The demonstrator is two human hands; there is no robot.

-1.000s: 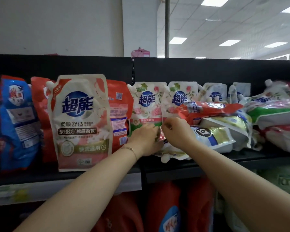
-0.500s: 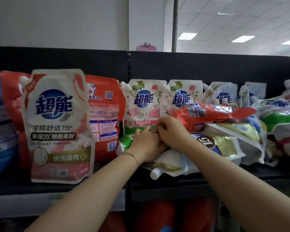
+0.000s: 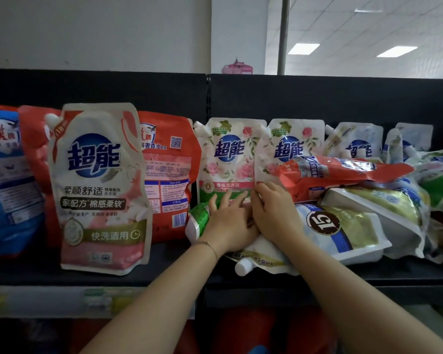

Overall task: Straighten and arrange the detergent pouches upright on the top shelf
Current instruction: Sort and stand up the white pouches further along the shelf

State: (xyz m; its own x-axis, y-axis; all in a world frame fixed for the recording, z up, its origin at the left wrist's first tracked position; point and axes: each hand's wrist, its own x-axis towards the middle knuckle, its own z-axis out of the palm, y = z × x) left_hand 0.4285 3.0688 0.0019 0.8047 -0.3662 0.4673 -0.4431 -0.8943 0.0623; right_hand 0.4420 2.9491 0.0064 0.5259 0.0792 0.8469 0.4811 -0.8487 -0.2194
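Note:
Two white rose-print pouches stand upright at the shelf's middle, the left rose pouch (image 3: 228, 154) and the right rose pouch (image 3: 289, 146). My left hand (image 3: 228, 221) lies with fingers spread straight against the left one's lower edge, above a green-and-white pouch (image 3: 198, 218) lying flat. My right hand (image 3: 274, 213) curls its fingertips on the bottom left corner of the right rose pouch. A red pouch (image 3: 343, 172) lies across a heap of fallen pouches, with a white-and-gold pouch (image 3: 343, 226) under my right wrist.
A tall pink-and-white pouch (image 3: 100, 187) stands at the front left, with a red pouch (image 3: 169, 175) and a blue pouch (image 3: 5, 175) behind and beside it. The black top shelf (image 3: 407, 274) has a black back panel (image 3: 317, 98). More fallen pouches pile at the far right.
Both hands have risen slightly toward the rose pouches' lower edges. My left fingers have spread out straight. The view has shifted a little to the right.

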